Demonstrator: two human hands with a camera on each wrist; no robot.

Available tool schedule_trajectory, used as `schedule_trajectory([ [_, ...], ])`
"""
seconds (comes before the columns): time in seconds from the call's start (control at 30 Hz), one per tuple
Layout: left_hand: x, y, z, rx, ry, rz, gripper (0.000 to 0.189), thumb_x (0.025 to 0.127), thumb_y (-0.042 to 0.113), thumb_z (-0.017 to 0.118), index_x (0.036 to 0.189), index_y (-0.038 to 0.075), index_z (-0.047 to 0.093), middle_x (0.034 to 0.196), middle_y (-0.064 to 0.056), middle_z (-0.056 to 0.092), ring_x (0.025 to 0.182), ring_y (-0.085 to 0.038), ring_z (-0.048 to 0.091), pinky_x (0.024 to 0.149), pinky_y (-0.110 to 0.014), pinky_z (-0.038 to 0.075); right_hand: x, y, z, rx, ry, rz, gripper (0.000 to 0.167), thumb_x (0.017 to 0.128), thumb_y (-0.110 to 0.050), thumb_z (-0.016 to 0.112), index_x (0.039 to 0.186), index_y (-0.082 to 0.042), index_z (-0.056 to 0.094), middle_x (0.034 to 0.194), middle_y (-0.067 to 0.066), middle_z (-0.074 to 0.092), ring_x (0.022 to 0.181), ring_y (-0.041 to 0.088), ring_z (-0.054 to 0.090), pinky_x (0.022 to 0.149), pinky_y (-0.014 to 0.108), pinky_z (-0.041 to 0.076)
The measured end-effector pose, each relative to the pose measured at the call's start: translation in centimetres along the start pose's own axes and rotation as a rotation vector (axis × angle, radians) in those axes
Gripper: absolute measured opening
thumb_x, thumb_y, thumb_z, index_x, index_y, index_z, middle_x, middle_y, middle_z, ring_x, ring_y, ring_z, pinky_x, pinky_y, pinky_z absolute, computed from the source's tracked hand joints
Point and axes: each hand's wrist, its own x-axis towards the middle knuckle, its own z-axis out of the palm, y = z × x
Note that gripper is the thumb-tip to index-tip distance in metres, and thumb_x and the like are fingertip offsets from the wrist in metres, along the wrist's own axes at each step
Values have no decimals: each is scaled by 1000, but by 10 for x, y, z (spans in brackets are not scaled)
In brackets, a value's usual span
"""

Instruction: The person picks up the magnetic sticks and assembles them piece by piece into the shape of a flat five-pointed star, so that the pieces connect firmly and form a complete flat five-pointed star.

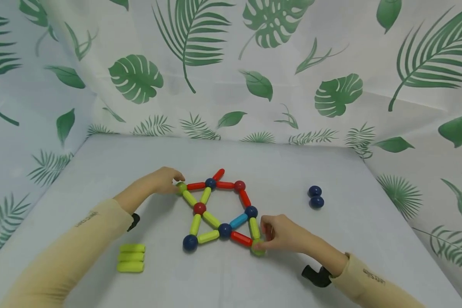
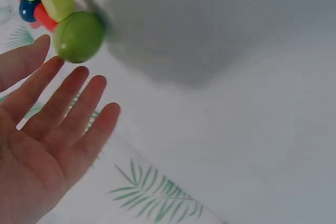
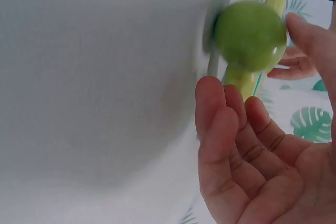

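A flat frame of toy magnetic building rods and balls lies on the table, with red rods, yellow-green rods and one light-blue rod. Red balls and dark-blue balls join them. My left hand is at the frame's far-left green ball; its fingers are nearly straight, with thumb and index fingertip right at the ball. At the near-right corner, my right hand holds another green ball, thumb on one side and curled fingers on the other.
Two loose dark-blue balls sit on the right of the table. Three yellow-green rods lie side by side at the left, below my left forearm. A leaf-print cloth rises behind the white table.
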Motion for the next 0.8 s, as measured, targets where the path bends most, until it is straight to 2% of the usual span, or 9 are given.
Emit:
schedule_trajectory([
  [0.1,-4,-10,4,-21,43,55,33,87,4,56,119,-4,56,119,-21,55,108,-35,53,90,-43,43,-1,-2,2,12,-15,-9,34,72,-32,77,80,-9,52,66,-4,52,59,9,49,54,22,46],
  [0.23,-5,-15,10,-48,97,96,31,86,1,55,117,-3,58,117,-20,58,100,-32,58,84,-39,47,0,-4,3,10,-21,0,31,73,-30,76,81,-11,54,69,-5,54,61,9,50,56,22,47],
  [0.43,-7,-14,16,5,150,137,24,85,0,59,107,-4,63,105,-18,63,94,-31,60,80,-38,50,0,-4,0,6,-14,14,29,72,-27,77,80,-12,54,71,-6,54,62,11,51,56,22,47],
  [0.6,-16,-13,16,39,149,124,16,82,1,63,97,-1,67,95,-13,66,90,-28,60,79,-37,50,2,1,-9,-8,-3,46,24,73,-23,76,82,-13,57,76,-4,56,63,12,52,56,22,48],
  [0.8,-35,-11,19,-11,121,137,7,77,2,67,85,0,67,83,-7,66,78,-21,62,71,-32,51,13,10,-24,-33,23,92,19,75,-17,74,86,-11,60,83,-1,58,65,13,53,58,23,49],
])
